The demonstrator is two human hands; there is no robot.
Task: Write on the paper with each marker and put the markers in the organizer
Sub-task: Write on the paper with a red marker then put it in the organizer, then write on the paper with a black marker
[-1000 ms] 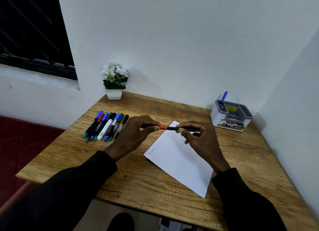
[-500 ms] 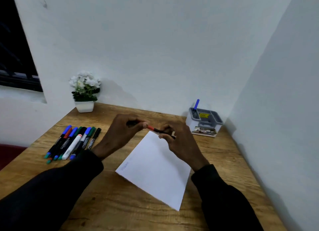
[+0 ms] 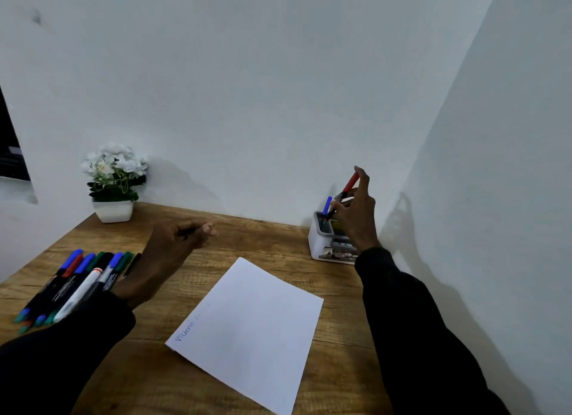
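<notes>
Nearest me I see the white paper sheet (image 3: 247, 331) lying on the wooden table (image 3: 263, 238). My left hand (image 3: 173, 247) hovers beyond it, fingers loosely curled, empty. Farthest, my right hand (image 3: 356, 216) pinches the red-capped black marker (image 3: 349, 184), tilted, over the white-and-grey plastic organizer (image 3: 322, 247).

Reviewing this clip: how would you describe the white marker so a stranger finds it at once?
Start at the wooden table, then go to the row of markers lying on its left side, nearer than the flower pot. The white marker lies in that row, the only pale barrel among dark ones with blue, green or red caps.
</notes>
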